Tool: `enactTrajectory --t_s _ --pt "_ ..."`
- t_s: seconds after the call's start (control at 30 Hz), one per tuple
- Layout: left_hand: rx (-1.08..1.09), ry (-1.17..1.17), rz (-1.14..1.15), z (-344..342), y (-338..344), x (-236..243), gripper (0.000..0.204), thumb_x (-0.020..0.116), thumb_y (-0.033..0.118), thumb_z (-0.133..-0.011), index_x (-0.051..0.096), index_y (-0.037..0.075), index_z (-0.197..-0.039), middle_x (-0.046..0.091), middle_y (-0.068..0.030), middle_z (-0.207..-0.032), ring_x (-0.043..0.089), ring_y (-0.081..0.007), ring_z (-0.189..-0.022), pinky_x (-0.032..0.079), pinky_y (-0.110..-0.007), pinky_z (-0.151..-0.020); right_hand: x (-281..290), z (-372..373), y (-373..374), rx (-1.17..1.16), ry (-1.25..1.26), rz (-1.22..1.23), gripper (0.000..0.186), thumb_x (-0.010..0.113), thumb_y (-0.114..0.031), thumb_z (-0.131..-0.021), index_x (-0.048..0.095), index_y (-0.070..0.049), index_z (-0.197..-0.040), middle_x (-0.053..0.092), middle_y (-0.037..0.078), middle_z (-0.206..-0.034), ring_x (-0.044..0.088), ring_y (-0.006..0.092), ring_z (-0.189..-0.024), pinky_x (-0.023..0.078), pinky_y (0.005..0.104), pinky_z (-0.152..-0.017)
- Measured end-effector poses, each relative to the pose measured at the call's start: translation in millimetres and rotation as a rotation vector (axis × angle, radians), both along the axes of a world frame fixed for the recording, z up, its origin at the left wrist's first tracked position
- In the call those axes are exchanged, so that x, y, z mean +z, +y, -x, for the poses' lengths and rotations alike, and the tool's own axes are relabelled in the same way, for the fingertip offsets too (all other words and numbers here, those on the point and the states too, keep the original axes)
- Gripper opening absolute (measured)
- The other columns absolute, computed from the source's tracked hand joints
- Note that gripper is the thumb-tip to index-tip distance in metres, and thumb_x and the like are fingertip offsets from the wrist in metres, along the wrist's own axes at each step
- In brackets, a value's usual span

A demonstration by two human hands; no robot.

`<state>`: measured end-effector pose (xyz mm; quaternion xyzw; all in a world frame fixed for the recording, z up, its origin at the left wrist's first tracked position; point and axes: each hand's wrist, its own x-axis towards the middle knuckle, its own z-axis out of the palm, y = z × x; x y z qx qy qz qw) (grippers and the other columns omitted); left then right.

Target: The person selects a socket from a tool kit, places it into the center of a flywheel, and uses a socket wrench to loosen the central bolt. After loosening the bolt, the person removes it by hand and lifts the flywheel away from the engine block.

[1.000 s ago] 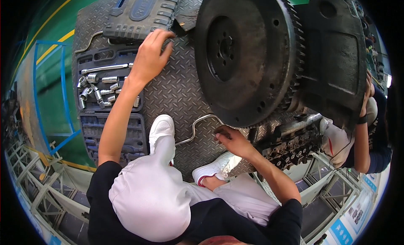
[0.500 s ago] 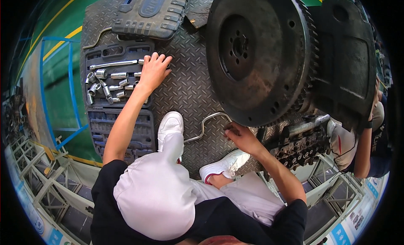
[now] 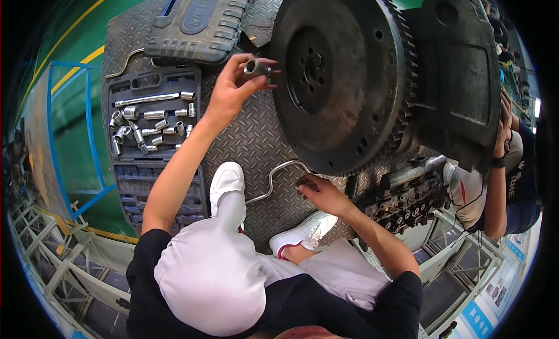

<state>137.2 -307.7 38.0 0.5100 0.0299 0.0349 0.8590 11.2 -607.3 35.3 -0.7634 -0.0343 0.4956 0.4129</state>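
Observation:
Between the thumb and fingers of my left hand (image 3: 230, 94) is a metal socket (image 3: 251, 68), its open end showing. That hand is raised beside the left face of a large dark flywheel (image 3: 343, 100) with a toothed rim and a ring of holes at its centre. Below the flywheel's lower edge, my right hand (image 3: 324, 196) is closed with fingers curled; what they hold, if anything, is hidden. A bent metal rod (image 3: 271, 179) lies close to its fingertips. On the left, the opened tool case (image 3: 157, 80) carries loose sockets (image 3: 131, 112) and a long extension bar (image 3: 152, 99).
A closed dark case (image 3: 195, 33) lies beyond the tool case. Right of the flywheel stands a dark metal housing (image 3: 457, 77), with a person's arm (image 3: 495, 205) beside it. A cylinder head (image 3: 402, 208) sits at the right on the chequered plate (image 3: 244, 144), near my shoes.
My left hand has left the tool case and moved right and up toward the flywheel, now with a socket in it. My right hand stays near the flywheel's lower edge. The view has shifted slightly.

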Motion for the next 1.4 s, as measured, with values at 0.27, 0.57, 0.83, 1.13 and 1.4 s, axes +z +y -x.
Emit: enactTrajectory --t_s 0.27,0.57,0.83,1.13,1.4 --pt "-0.085 -0.280 -0.816 -21.9 -14.0 60.2 0.033 0.072 0.008 -0.089 0.061 -0.001 -0.118 0.069 -0.0086 -0.102 0.068 -0.0166 -0.095 0.054 -0.029 -0.085 -1.0 5.0 -5.8 -0.059 0.064 0.016 0.031 0.061 -0.025 -0.094 0.063 0.000 -0.114 0.071 0.018 -0.101 0.069 0.0293 -0.095 0.052 0.0361 -0.084" --pt "-0.085 -0.166 -0.680 -24.8 -30.5 70.0 0.029 0.070 0.013 -0.092 0.061 -0.004 -0.114 0.073 -0.0153 -0.095 0.071 -0.0184 -0.087 0.055 -0.030 -0.078 -12.6 10.5 -4.9 -0.049 0.072 -0.002 0.024 0.059 -0.017 -0.098 0.061 0.000 -0.114 0.069 0.008 -0.094 0.064 0.0147 -0.084 0.051 0.0286 -0.077" --pt "-0.061 -0.210 -0.856 -26.8 -28.1 72.2 0.031 0.071 0.016 -0.091 0.061 -0.004 -0.112 0.072 -0.0165 -0.094 0.072 -0.0206 -0.088 0.055 -0.032 -0.078 -10.7 7.7 -2.1 -0.055 0.079 -0.012 0.023 0.059 -0.016 -0.098 0.061 0.000 -0.113 0.069 0.007 -0.092 0.062 0.0132 -0.081 0.051 0.0280 -0.074" --pt "0.009 -0.486 -0.961 -33.5 -22.0 73.2 0.033 0.074 0.015 -0.088 0.063 -0.002 -0.114 0.072 -0.0161 -0.099 0.072 -0.0243 -0.088 0.055 -0.033 -0.077 -6.9 7.0 -0.9 -0.086 0.127 -0.006 0.029 0.061 -0.022 -0.095 0.062 0.001 -0.114 0.071 0.015 -0.098 0.069 0.0214 -0.090 0.053 0.0326 -0.081" --pt "0.097 -0.531 -0.936 -33.2 -22.1 62.9 0.033 0.076 0.019 -0.084 0.065 0.002 -0.110 0.070 -0.0151 -0.091 0.070 -0.0292 -0.075 0.055 -0.034 -0.068 -13.9 9.6 -3.6 -0.114 0.154 -0.031 0.026 0.060 -0.018 -0.096 0.061 0.001 -0.114 0.071 0.011 -0.096 0.068 0.0170 -0.088 0.053 0.0306 -0.078"
